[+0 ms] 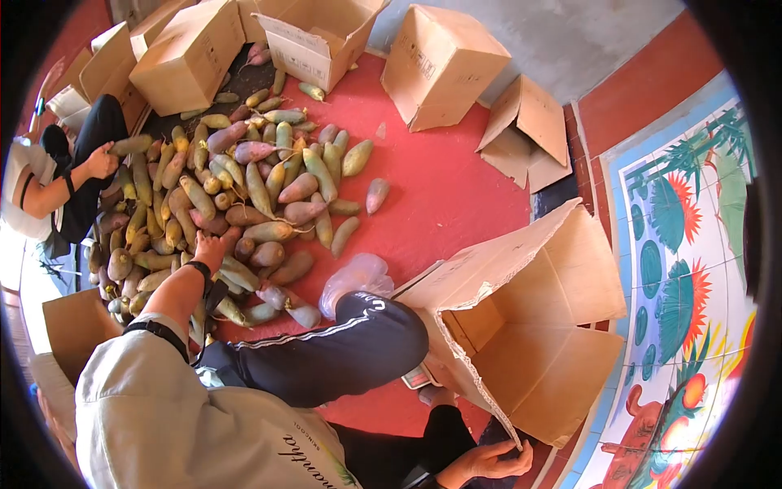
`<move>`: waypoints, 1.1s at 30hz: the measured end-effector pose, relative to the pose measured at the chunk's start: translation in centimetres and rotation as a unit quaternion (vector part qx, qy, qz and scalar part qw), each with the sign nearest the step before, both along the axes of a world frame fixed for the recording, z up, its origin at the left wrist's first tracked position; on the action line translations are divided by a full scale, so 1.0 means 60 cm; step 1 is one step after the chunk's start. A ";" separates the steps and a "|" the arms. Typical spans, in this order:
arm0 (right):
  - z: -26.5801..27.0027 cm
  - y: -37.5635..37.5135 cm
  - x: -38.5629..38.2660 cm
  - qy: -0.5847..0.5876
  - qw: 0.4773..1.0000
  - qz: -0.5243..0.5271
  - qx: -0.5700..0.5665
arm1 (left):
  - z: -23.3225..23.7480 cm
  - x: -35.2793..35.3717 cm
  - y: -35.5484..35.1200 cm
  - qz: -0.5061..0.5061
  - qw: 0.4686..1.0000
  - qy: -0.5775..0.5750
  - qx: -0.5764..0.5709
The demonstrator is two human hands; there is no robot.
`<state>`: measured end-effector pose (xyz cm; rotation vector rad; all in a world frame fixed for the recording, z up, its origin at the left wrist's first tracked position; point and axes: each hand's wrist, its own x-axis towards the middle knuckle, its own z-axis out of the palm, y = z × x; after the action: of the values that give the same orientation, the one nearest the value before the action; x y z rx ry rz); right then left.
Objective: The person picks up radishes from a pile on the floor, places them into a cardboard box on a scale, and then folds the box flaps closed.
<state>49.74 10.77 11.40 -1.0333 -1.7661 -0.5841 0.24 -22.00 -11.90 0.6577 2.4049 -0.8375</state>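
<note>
My left hand (213, 249) reaches into a large heap of green and reddish radishes (195, 196), its fingers closed around a reddish radish (231, 239). At the bottom right, my right hand (498, 461) pinches the lower edge of an open cardboard box (529, 326) standing on its side beside my knee. The box's opening faces right, and bare cardboard shows inside. A clear plastic bag (357, 281) covers my foot, close to the radishes.
Another person's hand (102, 160) holds a green radish (130, 145) at the left. Several cardboard boxes (444, 65) line the far side of the red floor (456, 187). A painted tile wall (684, 285) runs along the right. A small device (419, 377) lies under my leg.
</note>
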 end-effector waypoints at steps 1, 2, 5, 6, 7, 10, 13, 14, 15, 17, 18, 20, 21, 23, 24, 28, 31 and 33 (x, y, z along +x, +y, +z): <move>0.000 0.000 0.001 -0.007 1.000 0.002 0.000 | 0.009 0.003 0.001 0.000 1.000 0.006 0.004; 0.003 -0.001 -0.003 -0.013 1.000 0.004 -0.001 | 0.021 0.009 0.000 -0.022 1.000 0.006 -0.021; 0.024 -0.009 -0.029 0.016 1.000 0.001 0.006 | 0.007 0.010 -0.020 -0.056 0.996 -0.021 -0.059; 0.033 -0.010 -0.038 0.022 1.000 -0.004 0.016 | 0.010 0.012 -0.023 -0.069 0.993 -0.055 -0.073; 0.035 -0.010 -0.037 0.027 0.999 -0.005 0.017 | 0.016 0.018 -0.026 -0.069 0.994 -0.049 -0.072; 0.037 -0.010 -0.033 0.016 1.000 0.013 0.019 | 0.075 0.041 -0.008 -0.074 0.996 -0.043 -0.021; 0.038 -0.010 -0.031 0.014 1.000 0.017 0.014 | 0.118 0.047 0.018 -0.053 0.988 -0.138 0.032; 0.040 -0.010 -0.031 0.013 0.999 0.018 0.024 | 0.127 0.052 0.022 -0.049 0.986 -0.135 0.083; 0.040 -0.010 -0.030 0.012 0.999 0.017 0.028 | 0.116 0.057 0.020 -0.084 0.983 -0.072 0.146; 0.045 -0.011 -0.034 0.006 0.999 0.011 0.044 | 0.126 0.063 0.034 -0.114 0.972 0.001 0.207; 0.047 -0.011 -0.035 0.013 0.999 0.017 0.046 | 0.157 0.064 0.062 -0.061 0.979 -0.027 0.193; 0.047 -0.013 -0.032 0.012 0.999 0.024 0.038 | 0.214 0.064 0.102 -0.007 0.982 -0.053 0.180; 0.046 -0.014 -0.031 0.011 0.999 0.022 0.041 | 0.239 0.064 0.118 0.029 0.970 -0.063 0.235; 0.047 -0.014 -0.028 0.009 0.999 0.025 0.041 | 0.292 0.077 0.146 0.035 0.918 -0.047 0.391; 0.047 -0.014 -0.027 0.005 0.999 0.029 0.041 | 0.321 0.088 0.159 0.004 0.872 -0.020 0.488; 0.019 -0.017 -0.004 -0.013 0.998 0.054 -0.030 | 0.438 0.126 0.237 -0.072 0.701 -0.018 0.709; 0.009 -0.006 0.000 0.017 0.997 0.063 -0.031 | 0.513 0.158 0.294 -0.127 0.635 -0.082 0.757; 0.010 -0.010 -0.003 0.036 0.996 0.077 -0.033 | 0.558 0.192 0.330 -0.173 0.581 -0.114 0.787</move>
<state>49.53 10.18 11.98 -0.9406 -1.7926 -0.3892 11.76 -2.20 21.58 1.6540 2.1476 1.5707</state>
